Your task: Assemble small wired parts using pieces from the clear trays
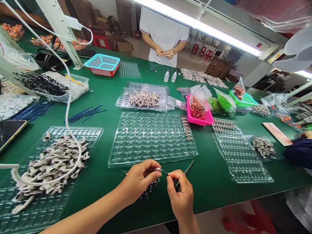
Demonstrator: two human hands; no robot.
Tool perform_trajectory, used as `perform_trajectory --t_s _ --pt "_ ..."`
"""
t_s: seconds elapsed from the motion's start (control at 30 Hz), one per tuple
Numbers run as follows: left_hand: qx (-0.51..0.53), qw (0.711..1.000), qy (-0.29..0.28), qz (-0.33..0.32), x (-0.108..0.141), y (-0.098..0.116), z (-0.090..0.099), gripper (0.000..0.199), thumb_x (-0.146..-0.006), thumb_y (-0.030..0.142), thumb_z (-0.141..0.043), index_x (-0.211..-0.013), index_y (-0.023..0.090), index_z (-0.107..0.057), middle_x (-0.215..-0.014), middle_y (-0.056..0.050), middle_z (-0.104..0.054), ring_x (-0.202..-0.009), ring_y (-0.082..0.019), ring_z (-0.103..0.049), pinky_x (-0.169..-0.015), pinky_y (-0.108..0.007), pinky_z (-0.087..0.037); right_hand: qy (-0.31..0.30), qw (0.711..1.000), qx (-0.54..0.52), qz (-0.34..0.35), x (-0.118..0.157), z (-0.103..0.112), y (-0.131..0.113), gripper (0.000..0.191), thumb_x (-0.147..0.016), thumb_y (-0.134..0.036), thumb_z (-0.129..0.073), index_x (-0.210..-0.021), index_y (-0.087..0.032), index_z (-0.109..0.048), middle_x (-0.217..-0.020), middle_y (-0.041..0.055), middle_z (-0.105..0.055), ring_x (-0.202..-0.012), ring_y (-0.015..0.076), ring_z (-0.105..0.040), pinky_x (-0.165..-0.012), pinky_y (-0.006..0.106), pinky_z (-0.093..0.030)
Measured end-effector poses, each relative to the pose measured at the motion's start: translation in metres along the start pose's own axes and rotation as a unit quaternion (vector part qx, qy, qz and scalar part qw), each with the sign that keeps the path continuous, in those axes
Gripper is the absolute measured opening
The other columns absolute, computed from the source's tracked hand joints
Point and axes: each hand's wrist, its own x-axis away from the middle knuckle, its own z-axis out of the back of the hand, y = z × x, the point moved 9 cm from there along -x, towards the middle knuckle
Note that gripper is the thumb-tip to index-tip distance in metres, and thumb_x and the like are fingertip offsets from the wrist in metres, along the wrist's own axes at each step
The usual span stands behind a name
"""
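Pieces at centre show work in hand that seems at an early stage: the clear blister tray (151, 138), just beyond the hands, has small brownish-grey parts (187, 128) only in a column near its right edge, while the remaining pockets look unfilled. At lower centre of the frame, the left hand (141, 180) pinches a small whitish piece (158, 169) between thumb and fingers. A thin dark strand (165, 172) runs from it to the right hand (180, 193), whose thumb and index finger are closed on the strand's other end. Whether the two are already fixed together cannot be told.

Plenty of loose stock seems left: a heap of pale hollow parts (57, 159) at lower left, another pile of pale parts (143, 98) on stacked trays at upper centre, and small dark-and-white wired parts (152, 188) on the green desk (207, 195), partly hidden by the left hand. Tweezers (189, 167) lie partly behind the right hand, where they could get knocked. A white cable (69, 94) loops over the lower-left heap and could hamper reaching in. A pink basket (200, 121) stands beside the tray's upper right corner; across the desk, a person in a white shirt (164, 26) holds something too small to identify.
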Motion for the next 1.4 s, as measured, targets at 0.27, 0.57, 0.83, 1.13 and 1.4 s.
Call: perform_trajectory --t_s 0.27,0.57,0.83,1.13,1.4 --pt "-0.092 0.994 0.018 -0.062 -0.002 0.005 0.006 0.017 -0.088 0.034 -0.061 -0.097 0.022 -0.070 -0.088 -0.003 -0.070 -0.080 -0.019 -0.063 -0.073 -0.029 -0.049 -0.015 1.000 0.000 0.001 -0.002 -0.002 0.000 0.009 -0.091 -0.017 -0.052 -0.089 -0.021 -0.059 -0.077 -0.0004 -0.062 -0.069 0.0125 -0.060 -0.064 0.024 -0.048" --pt "-0.173 0.967 0.004 -0.187 0.005 0.015 -0.001 0.022 -0.093 0.022 -0.056 -0.111 0.022 -0.069 -0.096 -0.005 -0.070 -0.086 -0.018 -0.066 -0.078 -0.029 -0.052 -0.055 0.998 0.019 0.007 0.001 -0.011 0.001 0.009 -0.090 -0.015 -0.051 -0.088 -0.021 -0.057 -0.075 -0.0004 -0.060 -0.067 0.0129 -0.056 -0.065 0.026 -0.045" --pt "-0.226 0.938 0.003 -0.263 0.011 0.020 -0.008 0.025 -0.096 0.020 -0.053 -0.115 0.021 -0.068 -0.097 -0.007 -0.068 -0.085 -0.017 -0.066 -0.073 -0.027 -0.054 -0.083 0.996 0.010 -0.013 0.002 -0.017 0.005 0.010 -0.089 -0.014 -0.052 -0.082 -0.020 -0.055 -0.074 -0.0010 -0.058 -0.067 0.0127 -0.054 -0.066 0.027 -0.045" --pt "-0.126 0.966 0.002 -0.224 0.010 0.018 -0.006 0.022 -0.091 0.016 -0.060 -0.108 0.023 -0.072 -0.095 -0.004 -0.071 -0.082 -0.015 -0.068 -0.071 -0.025 -0.056 -0.033 0.998 -0.042 0.028 0.003 -0.005 -0.004 0.013 -0.090 -0.013 -0.057 -0.097 -0.022 -0.063 -0.085 0.0011 -0.069 -0.076 0.0146 -0.064 -0.072 0.028 -0.050" --pt "-0.046 0.975 -0.007 -0.219 0.012 0.023 -0.007 0.018 -0.089 0.020 -0.066 -0.105 0.024 -0.073 -0.086 -0.003 -0.072 -0.081 -0.016 -0.064 -0.072 -0.027 -0.053 -0.018 0.996 -0.080 0.047 0.004 0.001 -0.009 0.017 -0.090 -0.011 -0.059 -0.101 -0.023 -0.063 -0.086 0.0012 -0.070 -0.077 0.0145 -0.066 -0.071 0.028 -0.052"
